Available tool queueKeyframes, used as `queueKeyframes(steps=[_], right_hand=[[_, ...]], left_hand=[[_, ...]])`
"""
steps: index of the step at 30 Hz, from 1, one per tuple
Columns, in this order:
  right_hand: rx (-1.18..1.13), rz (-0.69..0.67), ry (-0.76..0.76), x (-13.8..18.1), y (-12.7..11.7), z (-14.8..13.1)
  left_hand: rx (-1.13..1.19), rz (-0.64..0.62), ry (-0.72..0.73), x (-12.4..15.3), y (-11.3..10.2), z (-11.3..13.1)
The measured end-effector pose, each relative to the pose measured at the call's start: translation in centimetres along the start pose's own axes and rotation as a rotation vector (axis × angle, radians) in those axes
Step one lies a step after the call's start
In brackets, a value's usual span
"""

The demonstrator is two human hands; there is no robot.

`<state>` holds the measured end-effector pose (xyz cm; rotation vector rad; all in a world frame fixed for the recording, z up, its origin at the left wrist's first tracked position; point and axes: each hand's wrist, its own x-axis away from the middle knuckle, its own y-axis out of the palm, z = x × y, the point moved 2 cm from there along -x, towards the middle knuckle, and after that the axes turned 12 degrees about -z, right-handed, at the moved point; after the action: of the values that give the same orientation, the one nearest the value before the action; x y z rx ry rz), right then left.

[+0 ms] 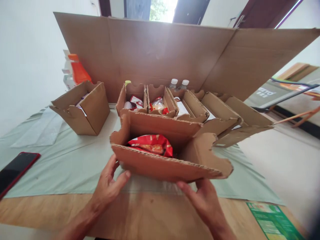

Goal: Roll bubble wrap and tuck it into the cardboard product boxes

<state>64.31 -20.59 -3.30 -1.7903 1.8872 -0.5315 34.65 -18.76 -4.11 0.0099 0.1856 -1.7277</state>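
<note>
An open-topped cardboard box point(160, 168) with notched ends is in front of me, tilted with its right end toward me. A red snack packet point(155, 145) lies inside, toward the left. My left hand point(110, 181) is at the box's lower left corner, fingers curled against its end and thumb apart by the lower edge. Beneath the right part, my right hand point(201, 196) grips the lower edge, with most of its fingers hidden under the box. Behind it stand similar boxes, among them one with red-and-white packets point(135, 102) and one with a clear and red packet point(158, 106).
Another cardboard box point(96, 111) stands at the left, near an orange bottle point(78, 70). A phone point(17, 171) lies on the green cloth point(67, 166). Behind the boxes rises a large cardboard panel point(160, 50), with two clear bottles point(183, 84) before it. A green printed sheet point(275, 221) lies front right.
</note>
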Motion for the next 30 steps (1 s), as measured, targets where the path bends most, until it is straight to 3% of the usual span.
queueKeyframes(steps=[4,7,10,25,27,30], right_hand=[[-0.112,0.047,0.008,-4.0,-2.9,2.9],[-0.217,0.046,0.063,-5.1,-2.4,5.1],[-0.169,0.043,0.134,-4.9,-1.3,6.2],[0.033,0.002,0.159,-4.4,-1.4,5.4],[0.061,0.048,0.107,-3.4,-2.3,4.8],[0.138,0.223,0.085,-0.2,-3.2,3.9]], left_hand=[[-0.091,-0.127,0.023,-2.5,3.2,-1.7],[-0.186,-0.16,0.002,-2.6,3.7,-3.4],[-0.245,-0.195,0.021,-2.2,3.6,-3.9],[-0.294,-0.171,0.025,-2.1,3.4,-3.7],[-0.332,-0.09,0.039,-1.4,3.2,-3.0],[-0.426,-0.003,0.134,1.0,3.4,-1.5]])
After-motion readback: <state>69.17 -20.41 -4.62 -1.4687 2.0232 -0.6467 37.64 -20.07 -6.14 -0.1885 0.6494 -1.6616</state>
